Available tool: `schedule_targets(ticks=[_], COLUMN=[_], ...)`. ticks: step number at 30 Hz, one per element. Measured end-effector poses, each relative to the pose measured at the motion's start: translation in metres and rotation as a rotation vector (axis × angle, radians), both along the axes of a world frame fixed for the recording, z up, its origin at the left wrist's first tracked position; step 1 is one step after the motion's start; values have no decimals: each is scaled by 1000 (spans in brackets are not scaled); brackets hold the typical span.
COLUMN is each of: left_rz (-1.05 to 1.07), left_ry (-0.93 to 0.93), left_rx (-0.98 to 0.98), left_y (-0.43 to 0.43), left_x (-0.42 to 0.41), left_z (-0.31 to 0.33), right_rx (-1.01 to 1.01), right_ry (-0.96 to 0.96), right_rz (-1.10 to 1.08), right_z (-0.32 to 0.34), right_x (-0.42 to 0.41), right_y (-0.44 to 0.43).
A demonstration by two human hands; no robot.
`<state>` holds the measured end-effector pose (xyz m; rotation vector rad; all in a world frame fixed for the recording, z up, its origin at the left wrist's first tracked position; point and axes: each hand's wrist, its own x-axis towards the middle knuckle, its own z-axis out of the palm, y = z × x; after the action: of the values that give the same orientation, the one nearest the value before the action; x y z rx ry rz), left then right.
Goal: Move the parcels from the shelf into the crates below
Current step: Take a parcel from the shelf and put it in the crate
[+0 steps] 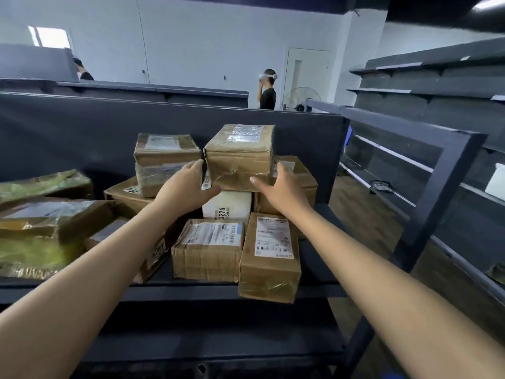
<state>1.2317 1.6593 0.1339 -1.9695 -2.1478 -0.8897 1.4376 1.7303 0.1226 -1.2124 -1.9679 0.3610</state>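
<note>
Grasp the top parcel (pixel 240 157), frame centre.
Your left hand (pixel 188 184) and right hand (pixel 278 187) flank it, fingers straight against its sides; squeeze evenly, lift straight up.

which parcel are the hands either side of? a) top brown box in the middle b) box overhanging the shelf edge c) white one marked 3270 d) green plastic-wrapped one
A: the left hand and right hand flank the top brown box, one at each side.
</note>
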Motion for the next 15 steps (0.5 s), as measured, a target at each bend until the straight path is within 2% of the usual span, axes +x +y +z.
schedule_targets(ticks=[9,15], left_rz=[-27,-20], left_ry=[-207,-159], left_rx=[81,108], left_y=[50,53], left_x=[-6,-2], left_z=[-4,-9], right_rx=[9,15], right_ry=[59,54], right_rz=[79,67], right_z=[-3,-6], right_x=[-9,-9], right_y=[37,40])
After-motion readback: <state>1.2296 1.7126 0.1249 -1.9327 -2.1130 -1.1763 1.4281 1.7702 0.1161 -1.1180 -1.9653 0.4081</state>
